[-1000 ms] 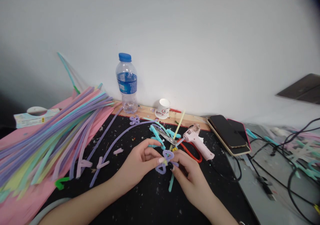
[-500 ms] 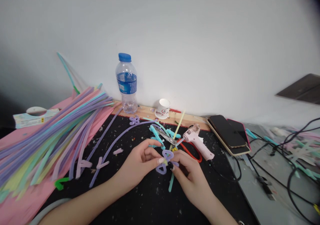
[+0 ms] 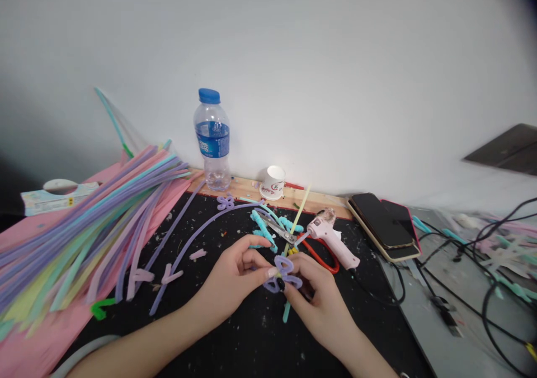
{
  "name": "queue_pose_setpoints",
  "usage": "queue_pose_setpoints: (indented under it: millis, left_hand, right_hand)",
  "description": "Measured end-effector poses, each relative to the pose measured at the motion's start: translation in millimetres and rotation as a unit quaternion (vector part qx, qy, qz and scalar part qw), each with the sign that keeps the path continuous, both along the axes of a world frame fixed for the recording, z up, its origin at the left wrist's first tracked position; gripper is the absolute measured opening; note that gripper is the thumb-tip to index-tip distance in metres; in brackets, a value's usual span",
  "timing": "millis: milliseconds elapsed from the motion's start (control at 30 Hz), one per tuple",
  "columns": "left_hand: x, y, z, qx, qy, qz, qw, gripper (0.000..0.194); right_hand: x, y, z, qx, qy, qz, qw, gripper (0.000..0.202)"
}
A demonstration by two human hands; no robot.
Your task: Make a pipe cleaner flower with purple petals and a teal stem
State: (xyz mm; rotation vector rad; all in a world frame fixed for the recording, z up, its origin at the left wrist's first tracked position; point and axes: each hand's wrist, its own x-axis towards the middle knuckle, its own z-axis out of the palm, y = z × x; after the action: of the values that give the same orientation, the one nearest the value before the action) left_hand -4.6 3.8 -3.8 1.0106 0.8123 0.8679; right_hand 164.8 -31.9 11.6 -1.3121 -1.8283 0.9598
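Note:
Between my two hands is a purple pipe-cleaner flower (image 3: 284,264) with looped petals and a bit of pale yellow at its centre. My left hand (image 3: 241,274) pinches it from the left with thumb and fingertips. From the right, my right hand (image 3: 312,288) grips it, the thumb pressed on the centre. Beneath the hands lies a green pipe cleaner (image 3: 287,311), partly hidden. Just beyond are turquoise coiled pipe cleaners (image 3: 263,230), scissors (image 3: 321,252) with red handles, and a pale pink glue gun (image 3: 333,241). A smaller purple flower (image 3: 225,202) rests farther back on the black mat.
A large bundle of coloured pipe cleaners (image 3: 96,227) covers the left side. A water bottle (image 3: 212,143) and a paper cup (image 3: 273,182) stand by the wall. Phones (image 3: 381,218) lie at right, beside black cables (image 3: 457,283) and scraps.
The purple flower has turned between my fingers, so its petals now spread out more to the right. My right thumb has shifted left onto its centre. My left hand has barely moved.

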Motion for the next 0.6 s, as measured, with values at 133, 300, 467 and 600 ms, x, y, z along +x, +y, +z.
queue_pose_setpoints:
  millis: [133,300,467,600]
  left_hand:
    - [0.0,-0.8,-0.3,0.0,0.001,-0.003,1.0,0.033]
    - [0.6,-0.9,-1.0,0.011,0.004,-0.005,1.0,0.032]
    - [-0.2,-1.4,-0.6,0.029,0.026,0.0,0.999,0.028]
    - [-0.1,-2.1,-0.1,0.035,0.039,0.0,0.999,0.029]
  right_hand:
    - [-0.5,-1.5,0.6,0.007,0.004,0.003,1.0,0.014]
    - [-1.3,-2.9,0.8,0.004,0.005,0.007,1.0,0.014]
    - [-0.3,-2.2,0.8,-0.018,-0.004,0.005,1.0,0.007]
    - [1.8,-1.6,-0.1,-0.011,-0.007,-0.006,1.0,0.007]
